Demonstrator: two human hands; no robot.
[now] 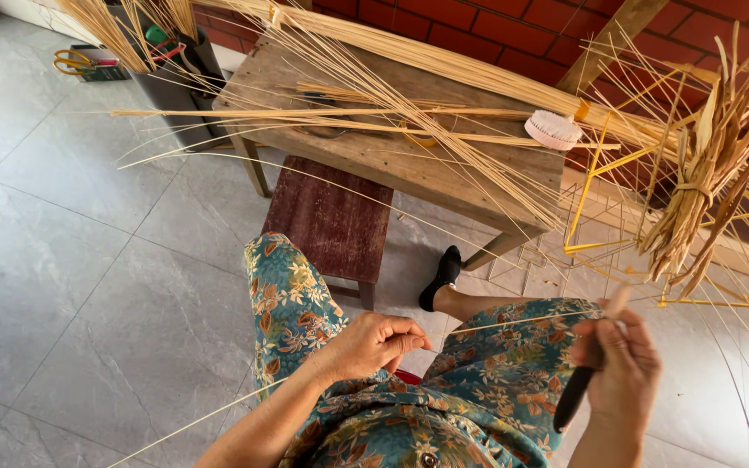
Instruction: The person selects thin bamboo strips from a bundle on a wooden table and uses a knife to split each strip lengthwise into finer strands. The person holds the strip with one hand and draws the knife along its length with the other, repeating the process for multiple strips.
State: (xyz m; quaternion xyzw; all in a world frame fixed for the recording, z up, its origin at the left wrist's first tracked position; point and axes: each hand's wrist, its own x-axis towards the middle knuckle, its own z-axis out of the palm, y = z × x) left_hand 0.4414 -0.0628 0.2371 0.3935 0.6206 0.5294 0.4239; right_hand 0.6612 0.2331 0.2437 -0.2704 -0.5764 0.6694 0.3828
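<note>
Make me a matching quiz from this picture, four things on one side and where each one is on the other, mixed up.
Things:
1. knife
2. brush
3. thin strip
4. small stool

Places:
A. on the wooden table
B. on the floor in front of the table
C. in the right hand
D. pinched by the left hand

Pairs: 1-C, 2-A, 3-D, 4-B

The thin strip [513, 321] pinched between the left hand's fingers [405, 340] looks like dry, matt straw-coloured cane — the right hand's fingers [621, 347] close round a black tool handle [576, 394], smooth and faintly glossy. Under both sets of fingers lies soft floral cloth [478, 390]. Beyond the fingertips stands a rough, weathered wooden bench [392, 156] on smooth grey floor tiles [88, 260].
</note>
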